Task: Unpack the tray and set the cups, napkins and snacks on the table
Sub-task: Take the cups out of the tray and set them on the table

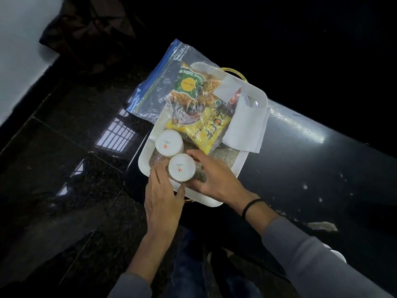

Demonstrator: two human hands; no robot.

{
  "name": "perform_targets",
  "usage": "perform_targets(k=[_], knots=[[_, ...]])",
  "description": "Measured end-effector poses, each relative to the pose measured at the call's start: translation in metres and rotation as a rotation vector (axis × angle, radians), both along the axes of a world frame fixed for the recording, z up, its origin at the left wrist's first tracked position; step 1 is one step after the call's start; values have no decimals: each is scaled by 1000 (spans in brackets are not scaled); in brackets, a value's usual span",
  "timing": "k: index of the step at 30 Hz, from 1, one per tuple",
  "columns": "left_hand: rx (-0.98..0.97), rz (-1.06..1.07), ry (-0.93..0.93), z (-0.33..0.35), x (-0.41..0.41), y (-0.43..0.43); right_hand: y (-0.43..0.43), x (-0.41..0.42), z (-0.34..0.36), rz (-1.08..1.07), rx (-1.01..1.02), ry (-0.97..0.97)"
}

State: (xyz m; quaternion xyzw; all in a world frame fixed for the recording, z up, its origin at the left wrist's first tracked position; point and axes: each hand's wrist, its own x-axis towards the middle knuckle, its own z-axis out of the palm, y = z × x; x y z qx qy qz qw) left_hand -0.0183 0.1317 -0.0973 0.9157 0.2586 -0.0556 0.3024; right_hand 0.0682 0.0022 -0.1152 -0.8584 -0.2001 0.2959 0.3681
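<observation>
A white, rounded-square plastic tray (256, 93) lined with coarse woven burlap (227, 158) sits on the glossy black bench (322, 168). It holds a crinkled clear zip bag (154, 91) of green and yellow snack packets, folded white paper napkins (247, 125) and two upturned cups. The farther white round cup (168, 145) stands free. The left hand (163, 201) and right hand (212, 179) each have their grip curled round the nearer white round cup (181, 168).

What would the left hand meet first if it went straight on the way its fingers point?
Most likely the farther upturned white cup. The left hand, at the nearer upturned white cup, points its fingers that way over the white plastic tray; depth is unclear.
</observation>
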Motion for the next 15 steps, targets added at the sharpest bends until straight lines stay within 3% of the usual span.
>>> perform_targets(k=[4, 9, 15], knots=[[-56, -48, 52, -11, 0, 17, 7, -2, -7, 44, 12, -49], [95, -253, 4, -15, 3, 36, 1, -3, -9, 62, 47, -54], [305, -524, -336, -5, 2, 31, -33, -2, 12, -45, 146, 15]])
